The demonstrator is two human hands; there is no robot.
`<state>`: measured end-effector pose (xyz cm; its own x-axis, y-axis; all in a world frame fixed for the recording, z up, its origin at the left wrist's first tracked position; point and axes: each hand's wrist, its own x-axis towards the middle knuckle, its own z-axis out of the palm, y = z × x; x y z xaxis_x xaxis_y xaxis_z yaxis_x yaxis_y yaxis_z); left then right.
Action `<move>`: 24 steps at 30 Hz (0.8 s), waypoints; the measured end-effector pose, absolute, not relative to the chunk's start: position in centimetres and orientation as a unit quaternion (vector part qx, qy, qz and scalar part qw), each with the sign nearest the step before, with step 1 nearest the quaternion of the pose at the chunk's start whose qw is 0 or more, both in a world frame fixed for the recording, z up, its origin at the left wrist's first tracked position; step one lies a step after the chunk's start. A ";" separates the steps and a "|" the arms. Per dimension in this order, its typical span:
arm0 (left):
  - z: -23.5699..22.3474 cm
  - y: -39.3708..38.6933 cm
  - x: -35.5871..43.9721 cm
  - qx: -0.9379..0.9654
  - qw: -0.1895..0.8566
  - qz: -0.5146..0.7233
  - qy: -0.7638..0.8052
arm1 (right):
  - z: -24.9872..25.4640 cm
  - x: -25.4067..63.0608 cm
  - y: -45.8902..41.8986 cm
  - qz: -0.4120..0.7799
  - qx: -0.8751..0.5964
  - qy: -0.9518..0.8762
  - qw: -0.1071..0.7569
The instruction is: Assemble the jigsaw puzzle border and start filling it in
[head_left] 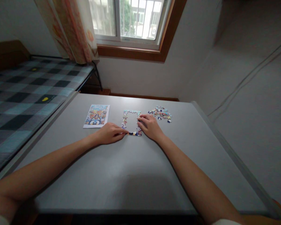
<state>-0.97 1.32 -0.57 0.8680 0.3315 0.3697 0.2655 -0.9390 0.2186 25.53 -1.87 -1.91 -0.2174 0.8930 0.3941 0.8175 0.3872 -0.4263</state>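
A jigsaw puzzle border frame (130,112) lies on the grey table (135,168), its middle unfilled. My left hand (111,132) rests at the frame's lower left corner, fingers curled with the tips touching the bottom edge. My right hand (150,125) lies on the frame's right side, fingers bent and pressing on the pieces there. A heap of loose puzzle pieces (161,113) sits just right of the frame. A colourful reference picture (96,115) lies flat to the left of my left hand.
A bed with a dark checked cover (25,90) runs along the table's left side. A window (128,22) with a patterned curtain (70,31) is behind the table. The wall stands close on the right.
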 end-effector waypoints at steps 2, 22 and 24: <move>-0.5 1.3 -0.9 0.963 0.080 0.207 0.154 | -2.0 25.6 -1.8 0.062 -0.545 -0.780 0.302; -0.3 1.3 -1.0 0.963 0.088 0.190 0.170 | -2.0 25.6 -1.8 0.070 -0.549 -0.779 0.295; -0.4 1.3 -1.0 0.964 0.086 0.189 0.168 | -2.0 25.6 -1.8 0.069 -0.551 -0.778 0.294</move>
